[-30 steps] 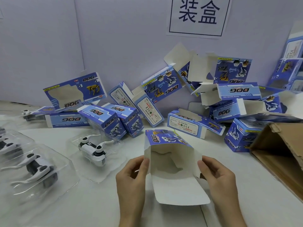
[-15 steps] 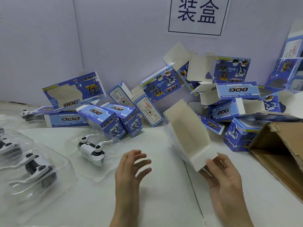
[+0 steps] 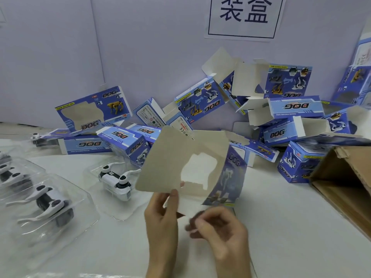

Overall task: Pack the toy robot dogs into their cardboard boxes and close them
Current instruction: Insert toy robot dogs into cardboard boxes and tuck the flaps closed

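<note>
A person's two bare hands work over a white table point(image 3: 281, 227), seen from above. The left hand point(image 3: 161, 219) holds up an open blue cardboard box point(image 3: 180, 157), pinching its lower edge between the thumb and curled fingers. The box hangs above the table in the middle of the view. It is tilted, with its plain grey inside facing the camera. That panel has a window cut-out, and a blue printed side reading DOG is turned to the right.

The right hand point(image 3: 220, 229) is just below the box, beside the left hand, with its fingers curled inward. It is blurred and seems to touch a white flap point(image 3: 190, 209) at the bottom of the box, but whether it grips the flap cannot be told.

Left of the box, a white toy robot dog point(image 3: 115, 180) lies in a clear plastic tray point(image 3: 120, 213) on the table, apart from both hands. More toy dogs in trays point(image 3: 46, 205) lie at the far left. Behind them, a pile of blue boxes point(image 3: 281, 117), many with open flaps, leans against a pale wall. An open brown carton point(image 3: 345, 187) sits at the right. A white sign point(image 3: 244, 17) with two Chinese characters hangs on the wall
</note>
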A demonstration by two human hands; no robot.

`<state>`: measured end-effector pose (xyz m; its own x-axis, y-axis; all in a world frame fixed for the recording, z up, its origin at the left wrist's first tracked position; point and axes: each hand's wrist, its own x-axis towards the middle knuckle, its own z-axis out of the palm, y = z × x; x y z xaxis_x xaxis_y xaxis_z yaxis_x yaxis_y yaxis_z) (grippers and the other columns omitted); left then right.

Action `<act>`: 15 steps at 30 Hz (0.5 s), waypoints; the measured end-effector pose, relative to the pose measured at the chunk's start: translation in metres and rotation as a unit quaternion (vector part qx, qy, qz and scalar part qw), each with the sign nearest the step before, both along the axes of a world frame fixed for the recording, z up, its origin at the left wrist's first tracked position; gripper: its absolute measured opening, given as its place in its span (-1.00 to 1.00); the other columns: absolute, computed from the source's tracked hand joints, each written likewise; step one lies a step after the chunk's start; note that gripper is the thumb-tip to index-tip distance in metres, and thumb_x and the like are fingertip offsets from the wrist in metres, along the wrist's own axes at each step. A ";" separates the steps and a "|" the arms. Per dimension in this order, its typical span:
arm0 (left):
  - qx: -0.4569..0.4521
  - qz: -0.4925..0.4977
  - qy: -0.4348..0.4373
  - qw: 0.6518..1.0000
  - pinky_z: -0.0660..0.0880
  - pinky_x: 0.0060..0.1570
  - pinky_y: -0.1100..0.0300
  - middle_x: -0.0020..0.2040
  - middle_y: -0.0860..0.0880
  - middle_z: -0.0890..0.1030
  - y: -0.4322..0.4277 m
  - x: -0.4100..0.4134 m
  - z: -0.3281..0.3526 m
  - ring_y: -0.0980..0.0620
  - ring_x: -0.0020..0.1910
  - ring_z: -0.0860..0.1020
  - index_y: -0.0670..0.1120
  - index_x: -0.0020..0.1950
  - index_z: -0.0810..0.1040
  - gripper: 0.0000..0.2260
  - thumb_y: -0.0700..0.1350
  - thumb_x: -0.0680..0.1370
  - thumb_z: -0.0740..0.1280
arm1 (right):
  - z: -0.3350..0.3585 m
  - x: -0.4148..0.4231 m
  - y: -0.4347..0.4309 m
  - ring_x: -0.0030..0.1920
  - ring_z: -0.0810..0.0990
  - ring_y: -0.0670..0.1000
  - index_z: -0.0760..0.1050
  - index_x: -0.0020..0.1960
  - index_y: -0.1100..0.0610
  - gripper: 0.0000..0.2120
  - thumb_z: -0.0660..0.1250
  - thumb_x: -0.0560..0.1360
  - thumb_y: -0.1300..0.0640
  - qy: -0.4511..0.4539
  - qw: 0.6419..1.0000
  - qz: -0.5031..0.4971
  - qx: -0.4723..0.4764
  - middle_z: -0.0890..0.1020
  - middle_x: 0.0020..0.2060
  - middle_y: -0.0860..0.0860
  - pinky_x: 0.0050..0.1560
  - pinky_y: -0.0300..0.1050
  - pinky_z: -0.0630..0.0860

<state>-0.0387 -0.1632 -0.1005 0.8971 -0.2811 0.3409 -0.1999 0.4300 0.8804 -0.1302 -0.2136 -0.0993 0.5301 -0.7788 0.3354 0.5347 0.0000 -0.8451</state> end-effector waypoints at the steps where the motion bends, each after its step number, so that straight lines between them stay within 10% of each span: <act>1: -0.018 0.011 0.025 0.999 0.51 -0.23 0.16 -0.05 0.04 0.71 0.002 0.003 -0.001 0.07 -0.20 0.57 0.03 -0.01 0.65 -0.89 -0.12 0.54 0.34 | 0.000 -0.004 -0.004 -0.44 0.63 0.13 0.57 -0.29 0.17 -0.93 0.37 0.28 0.31 -0.010 0.998 -0.057 -0.041 0.62 -0.42 0.22 -0.41 -0.16 0.56; 5: -0.047 0.022 0.068 0.996 0.42 -0.20 0.16 -0.17 -0.02 0.63 0.004 0.008 -0.004 0.04 -0.20 0.48 -0.09 -0.11 0.61 -0.87 -0.16 0.59 0.29 | 0.012 -0.026 -0.040 -0.09 0.64 -0.01 0.59 0.01 -0.03 -0.66 0.37 0.32 0.30 -0.016 0.954 -0.230 -0.189 0.67 -0.08 0.00 -0.13 -0.15 0.57; 9: -0.056 -0.017 0.051 0.997 0.43 -0.24 0.26 -0.17 -0.03 0.66 0.004 0.006 -0.001 0.04 -0.19 0.51 -0.06 -0.12 0.63 -0.83 -0.11 0.61 0.28 | 0.023 -0.047 -0.082 0.40 0.34 -0.28 0.27 0.50 -0.12 -0.25 0.45 0.35 0.01 0.155 0.923 -0.182 -0.300 0.36 0.42 -0.34 0.25 -0.30 0.37; 12: -0.046 -0.104 -0.010 0.993 0.47 0.00 0.04 0.12 -0.14 0.65 0.006 0.004 0.002 -0.04 0.05 0.59 -0.06 0.17 0.60 -0.58 0.21 0.48 0.34 | 0.023 -0.049 -0.089 0.27 0.49 -0.30 0.41 0.36 -0.21 -0.46 0.49 0.43 -0.07 0.153 0.937 -0.134 -0.285 0.53 0.25 -0.37 0.15 -0.50 0.40; 15: 0.023 -0.126 -0.110 0.986 0.45 0.11 0.34 0.28 0.12 0.58 0.006 -0.003 0.001 0.15 0.24 0.53 0.18 0.40 0.40 -0.24 0.40 0.27 0.47 | 0.021 -0.041 -0.083 0.06 0.59 -0.33 0.51 0.15 -0.25 -0.64 0.39 0.36 -0.10 0.125 0.955 -0.166 -0.213 0.63 0.02 -0.39 -0.05 -0.54 0.44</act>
